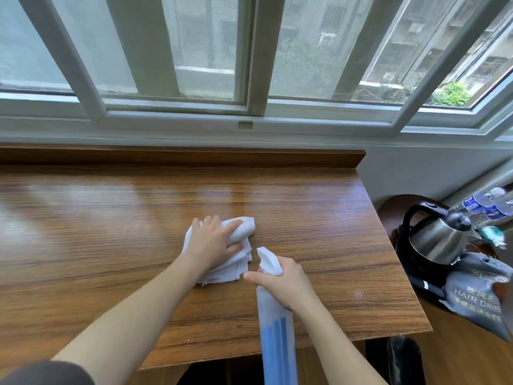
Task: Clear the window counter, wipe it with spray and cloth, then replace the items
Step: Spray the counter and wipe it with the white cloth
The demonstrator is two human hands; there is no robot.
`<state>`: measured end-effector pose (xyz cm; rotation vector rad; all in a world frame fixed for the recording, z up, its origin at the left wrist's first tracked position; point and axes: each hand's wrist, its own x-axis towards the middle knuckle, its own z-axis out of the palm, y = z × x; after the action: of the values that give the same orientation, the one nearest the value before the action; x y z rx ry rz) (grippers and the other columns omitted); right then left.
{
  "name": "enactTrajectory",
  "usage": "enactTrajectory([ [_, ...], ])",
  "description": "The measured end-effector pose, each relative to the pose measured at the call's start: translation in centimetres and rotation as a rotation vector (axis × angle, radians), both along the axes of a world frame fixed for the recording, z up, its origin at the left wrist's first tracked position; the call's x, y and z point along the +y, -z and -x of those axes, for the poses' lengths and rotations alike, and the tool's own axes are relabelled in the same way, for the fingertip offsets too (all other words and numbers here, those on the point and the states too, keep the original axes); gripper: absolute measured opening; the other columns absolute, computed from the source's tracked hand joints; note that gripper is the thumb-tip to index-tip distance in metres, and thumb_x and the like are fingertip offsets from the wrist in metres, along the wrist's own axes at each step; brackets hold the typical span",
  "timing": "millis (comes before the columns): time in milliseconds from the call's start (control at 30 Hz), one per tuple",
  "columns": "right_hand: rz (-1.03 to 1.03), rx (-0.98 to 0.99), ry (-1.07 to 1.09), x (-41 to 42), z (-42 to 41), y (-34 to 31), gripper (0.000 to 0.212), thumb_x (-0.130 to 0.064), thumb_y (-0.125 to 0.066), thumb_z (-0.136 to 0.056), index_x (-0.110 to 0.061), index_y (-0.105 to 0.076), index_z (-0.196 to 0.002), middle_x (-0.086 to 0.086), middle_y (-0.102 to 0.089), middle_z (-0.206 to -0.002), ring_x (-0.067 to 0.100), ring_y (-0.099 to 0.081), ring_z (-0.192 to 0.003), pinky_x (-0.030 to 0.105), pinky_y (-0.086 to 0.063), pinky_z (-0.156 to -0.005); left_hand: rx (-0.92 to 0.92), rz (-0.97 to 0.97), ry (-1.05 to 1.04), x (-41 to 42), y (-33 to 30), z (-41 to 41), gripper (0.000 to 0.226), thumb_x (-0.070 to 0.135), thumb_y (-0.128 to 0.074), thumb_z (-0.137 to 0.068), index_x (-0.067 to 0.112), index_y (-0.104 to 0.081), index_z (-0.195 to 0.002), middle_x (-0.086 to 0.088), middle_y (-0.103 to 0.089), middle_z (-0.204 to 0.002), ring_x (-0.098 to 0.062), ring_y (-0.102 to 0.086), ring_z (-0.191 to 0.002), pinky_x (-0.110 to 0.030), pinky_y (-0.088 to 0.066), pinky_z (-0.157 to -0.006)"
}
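The wooden window counter (111, 232) stretches under the window, its top bare and glossy. My left hand (213, 240) presses flat on a crumpled white cloth (233, 262) near the counter's middle, fingers spread over it. Just to its right, my right hand (286, 282) grips the neck of a white and blue spray bottle (274, 329). The bottle's nozzle points away from me, toward the cloth. A small patch of spray droplets (358, 294) glistens near the counter's right edge.
To the right, a lower round dark table (394, 207) holds a steel kettle (438, 237), water bottles (488, 204) and a grey hair-dryer bag (477, 295). The white window frame (249, 118) runs along the back. A raised wooden lip (180, 157) borders the counter's far edge.
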<state>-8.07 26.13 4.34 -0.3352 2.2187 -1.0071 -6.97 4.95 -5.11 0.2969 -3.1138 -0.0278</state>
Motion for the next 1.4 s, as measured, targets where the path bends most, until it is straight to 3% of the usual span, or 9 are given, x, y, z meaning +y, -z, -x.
enactTrajectory([
  [133, 0.017, -0.008, -0.019, 0.0, 0.3, -0.2, 0.033, -0.055, -0.074, -0.068, -0.026, -0.058, -0.069, -0.009, -0.057, -0.066, 0.007, -0.051, -0.063, 0.030, -0.041, -0.063, 0.092, -0.009, 0.031, 1.5, 0.9, -3.2, 0.047, 0.062, -0.048, -0.074, 0.034, -0.062, -0.108, -0.009, -0.056, -0.075, -0.030, -0.056, -0.068, -0.042, -0.040, -0.067],
  [333, 0.018, -0.008, -0.013, 0.6, -0.1, -0.4, 0.047, -0.055, -0.075, -0.068, -0.011, -0.060, -0.077, -0.009, -0.056, -0.066, 0.008, -0.049, -0.062, 0.030, -0.040, -0.063, 0.072, 0.000, 0.025, 0.2, 0.9, -1.5, 0.051, 0.068, -0.039, -0.079, 0.035, -0.063, -0.111, -0.008, -0.060, -0.078, -0.032, -0.060, -0.071, -0.044, -0.044, -0.067],
  [500, 0.027, -0.002, -0.002, 1.2, -0.4, -0.6, 0.047, -0.055, -0.076, -0.071, -0.011, -0.059, -0.077, -0.010, -0.055, -0.065, 0.006, -0.049, -0.061, 0.028, -0.040, -0.064, -0.115, -0.053, -0.072, -0.5, -1.1, 1.5, 0.053, 0.070, -0.035, -0.091, 0.040, -0.042, -0.134, -0.009, -0.057, -0.114, -0.034, -0.055, -0.106, -0.049, -0.040, -0.085],
  [600, 0.034, 0.006, 0.006, 1.9, -0.5, -0.7, 0.037, -0.054, -0.077, -0.072, -0.022, -0.059, -0.071, -0.011, -0.055, -0.063, 0.005, -0.049, -0.060, 0.027, -0.041, -0.064, -0.163, -0.072, -0.090, -0.5, -1.7, 2.7, 0.053, 0.068, -0.035, -0.093, 0.040, -0.038, -0.138, -0.008, -0.054, -0.123, -0.032, -0.051, -0.115, -0.047, -0.038, -0.090],
  [733, 0.048, 0.008, -0.005, 2.7, -0.6, -0.6, 0.038, -0.057, -0.076, -0.069, -0.024, -0.059, -0.069, -0.011, -0.056, -0.063, 0.005, -0.050, -0.061, 0.028, -0.041, -0.064, -0.117, -0.041, -0.072, 0.2, -1.5, 1.7, 0.054, 0.067, -0.038, -0.092, 0.037, -0.042, -0.136, -0.010, -0.058, -0.118, -0.032, -0.054, -0.111, -0.044, -0.038, -0.087],
  [867, 0.046, 0.032, -0.042, 3.3, -0.9, -0.5, 0.049, -0.056, -0.075, -0.073, -0.009, -0.063, -0.081, -0.009, -0.058, -0.067, 0.006, -0.052, -0.064, 0.028, -0.042, -0.064, -0.080, -0.027, -0.047, 1.5, -1.3, -0.6, 0.054, 0.066, -0.039, -0.090, 0.034, -0.049, -0.132, -0.011, -0.061, -0.111, -0.033, -0.057, -0.104, -0.043, -0.038, -0.085],
  [1067, 0.069, 0.022, -0.110, 4.1, -1.3, -0.6, 0.051, -0.055, -0.072, -0.071, -0.007, -0.062, -0.083, -0.007, -0.056, -0.067, 0.007, -0.050, -0.063, 0.029, -0.040, -0.063, 0.065, -0.007, -0.023, 4.8, 0.3, -6.5, 0.050, 0.064, -0.043, -0.076, 0.029, -0.067, -0.102, -0.005, -0.058, -0.072, -0.030, -0.057, -0.065, -0.035, -0.039, -0.061],
  [1267, 0.065, -0.004, -0.193, 4.7, -2.1, -0.7, 0.040, -0.049, -0.073, -0.077, -0.010, -0.064, -0.082, -0.006, -0.060, -0.070, 0.006, -0.053, -0.065, 0.026, -0.040, -0.063, 0.120, 0.012, -0.047, 7.6, 1.0, -10.9, 0.046, 0.066, -0.057, -0.075, 0.033, -0.063, -0.106, -0.001, -0.055, -0.073, -0.026, -0.055, -0.066, -0.035, -0.037, -0.061],
  [1400, 0.044, -0.037, -0.180, 4.6, -2.5, -0.7, 0.048, -0.053, -0.072, -0.071, -0.007, -0.060, -0.080, -0.006, -0.055, -0.068, 0.008, -0.049, -0.065, 0.030, -0.039, -0.064, 0.145, -0.003, -0.028, 6.9, 1.0, -10.3, 0.047, 0.068, -0.053, -0.078, 0.033, -0.065, -0.107, -0.001, -0.054, -0.074, -0.027, -0.053, -0.066, -0.035, -0.037, -0.060],
])
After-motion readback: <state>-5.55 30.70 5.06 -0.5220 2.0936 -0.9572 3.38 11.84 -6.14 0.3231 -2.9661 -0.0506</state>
